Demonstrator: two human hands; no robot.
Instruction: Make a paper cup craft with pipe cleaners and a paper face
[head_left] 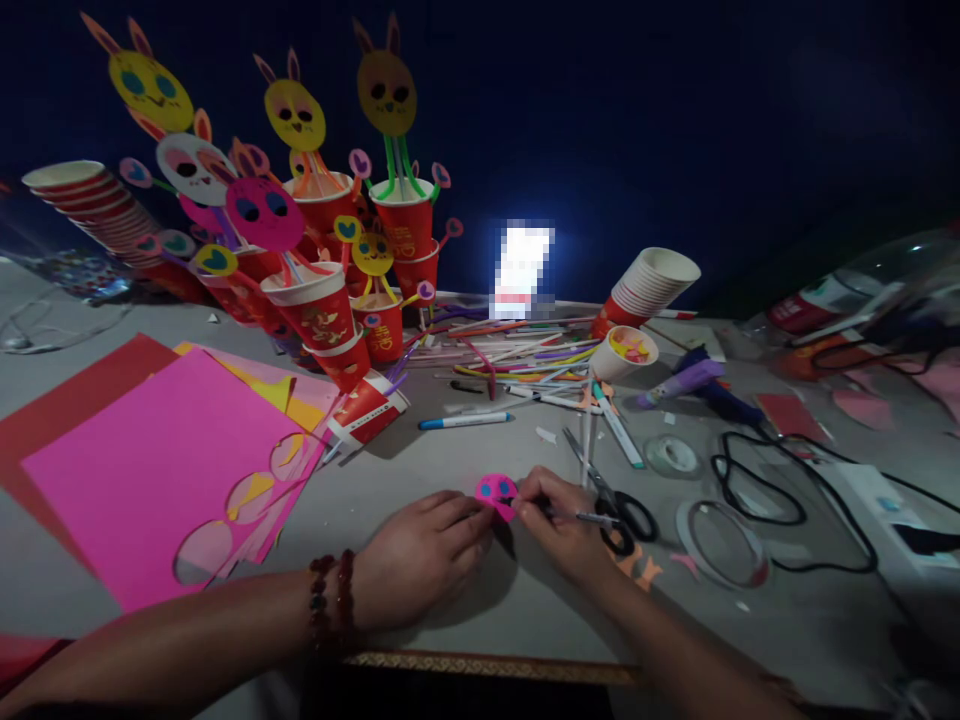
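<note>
A small pink paper face (491, 486) with two blue eye spots lies on the table in front of me. My left hand (420, 560), with bead bracelets at the wrist, rests beside it, fingertips together and holding its left edge. In my right hand (559, 515) is a thin dark marker pen (596, 518), pinched with its tip on the pink paper. The lower part of the face is partly hidden by my fingers. Black-handled scissors (619, 510) lie just right of my right hand, slightly open. A blue-and-white marker (465, 421) lies beyond the paper.
Red paper cups (319, 305) with paper rabbit figures stand at back left. Pink paper sheets (135, 470) cover the left side. Drinking-straw-like sticks (517, 350), a stack of cups (649, 285) and a glowing blurred screen (523, 265) are behind. Tape rolls (673, 456) and a black cable (795, 520) lie right.
</note>
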